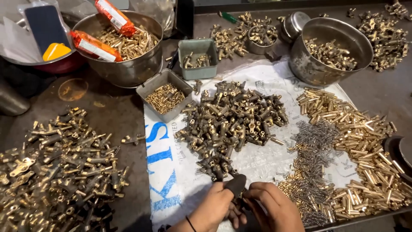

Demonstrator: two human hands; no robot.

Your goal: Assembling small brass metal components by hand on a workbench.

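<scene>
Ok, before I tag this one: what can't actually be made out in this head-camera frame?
- What the left hand and right hand hold together: the fingers cover it; only a dark rounded tip shows.
- Both forearms: cut off by the bottom edge.
- The dark round object: cut off by the right edge.
- The small springs: too fine to tell apart.
- What lies under the two orange packets in the steel bowl.

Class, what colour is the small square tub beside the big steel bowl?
Pale green tub, clearest in the head view.
</scene>
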